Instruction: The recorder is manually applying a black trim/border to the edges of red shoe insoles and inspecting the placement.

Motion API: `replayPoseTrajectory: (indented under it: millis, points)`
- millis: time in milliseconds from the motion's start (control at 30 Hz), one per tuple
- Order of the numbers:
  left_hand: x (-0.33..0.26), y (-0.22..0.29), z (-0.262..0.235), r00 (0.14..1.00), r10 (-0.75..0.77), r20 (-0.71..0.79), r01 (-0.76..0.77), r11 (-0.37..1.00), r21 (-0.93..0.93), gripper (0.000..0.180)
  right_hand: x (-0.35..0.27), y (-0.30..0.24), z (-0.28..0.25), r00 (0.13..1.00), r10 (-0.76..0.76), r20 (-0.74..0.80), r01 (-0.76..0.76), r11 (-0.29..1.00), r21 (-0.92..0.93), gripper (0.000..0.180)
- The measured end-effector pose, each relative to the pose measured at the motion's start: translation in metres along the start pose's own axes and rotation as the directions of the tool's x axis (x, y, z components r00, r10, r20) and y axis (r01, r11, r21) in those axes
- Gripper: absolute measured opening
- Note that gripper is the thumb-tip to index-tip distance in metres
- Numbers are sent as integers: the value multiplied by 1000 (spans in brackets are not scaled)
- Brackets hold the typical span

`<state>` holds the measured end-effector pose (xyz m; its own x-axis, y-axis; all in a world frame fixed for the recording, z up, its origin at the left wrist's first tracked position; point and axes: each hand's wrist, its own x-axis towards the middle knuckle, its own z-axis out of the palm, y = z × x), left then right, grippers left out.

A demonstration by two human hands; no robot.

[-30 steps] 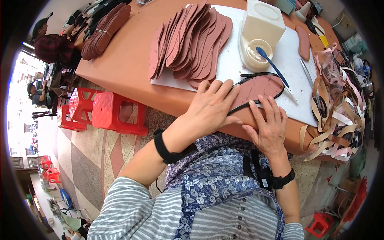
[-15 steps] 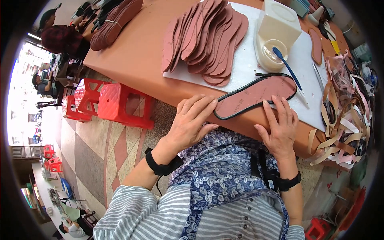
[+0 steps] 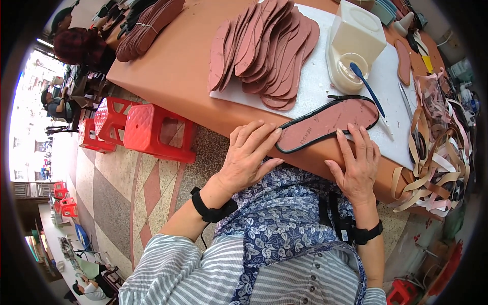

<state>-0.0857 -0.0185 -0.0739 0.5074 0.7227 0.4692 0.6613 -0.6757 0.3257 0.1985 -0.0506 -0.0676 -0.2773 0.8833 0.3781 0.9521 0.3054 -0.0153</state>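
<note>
vs 0.5 s back: sole sits in the same spot at the near table edge, left hand has slid up so its fingertips now reach the sole's heel end; right hand barely changed. A second ago both hands were pressed flat on top of it.

Left hand: fingers spread and loosely extended, tips touching the heel end, nothing gripped. Right hand: fingers open and straight, tips resting on the sole's near edge, no grasp.

Sole: flat, reddish-brown, matte rubbery face, black strip running round its rim, small embossed mark near the heel. It lies half on the white board, angled toward the far right.

White squarish plastic container stands behind it, unlabelled side visible, with a round tub in front holding a blue-handled brush. Fanned stack of matching plain soles left of that. Tangle of tan, pink and white straps at the right. Tabletop smooth orange-brown. Red plastic stools below.
</note>
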Motion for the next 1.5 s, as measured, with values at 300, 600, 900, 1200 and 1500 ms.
replayPoseTrajectory:
  millis: [300,600,900,1200,1500]
  points:
    - [16,6,4,999,-32,36,28,996,89,68,0,0,0,1000,4,8,-4,1000,1,62]
    - [39,18,18,1000,7,24,-11,987,160,72,-1,1,0,1000,10,2,-10,1000,8,62]
    - [60,35,28,1000,-4,2,4,982,188,66,2,-4,0,999,36,-12,-36,999,24,61]
    - [68,37,32,1000,28,-15,-25,984,177,60,1,-3,2,997,68,-47,-67,997,28,64]
    - [70,32,32,998,64,-12,-61,983,174,57,-9,5,-7,996,90,-22,-87,989,118,67]
